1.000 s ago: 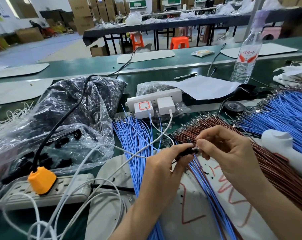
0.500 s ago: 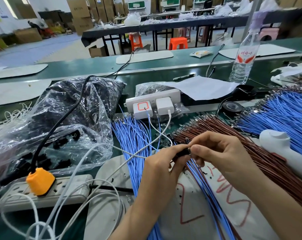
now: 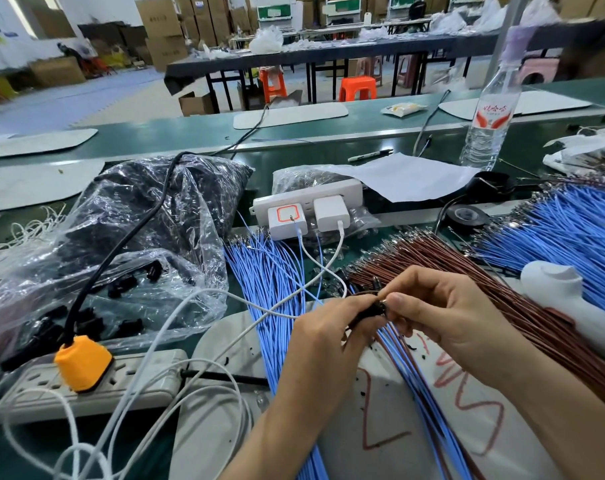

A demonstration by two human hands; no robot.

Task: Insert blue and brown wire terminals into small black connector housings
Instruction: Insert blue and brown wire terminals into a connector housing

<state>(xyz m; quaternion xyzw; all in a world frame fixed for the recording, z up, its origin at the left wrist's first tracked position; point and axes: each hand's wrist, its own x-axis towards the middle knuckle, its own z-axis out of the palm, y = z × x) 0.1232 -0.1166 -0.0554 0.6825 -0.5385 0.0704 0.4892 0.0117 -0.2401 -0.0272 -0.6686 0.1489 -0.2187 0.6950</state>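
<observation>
The housing [image 3: 369,312] is pinched in the left grip [image 3: 329,337], a wire [image 3: 365,292] in the right grip [image 3: 443,313]; the terminal [image 3: 383,302] may be bent if pushed askew

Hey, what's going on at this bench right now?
A person is fitting wires into connectors. The left hand pinches a black housing; the right hand pinches a terminal at its end, seemingly pushing it in. Blue wires and brown wires lie fanned out nearby, with a bag of housings at left.
</observation>
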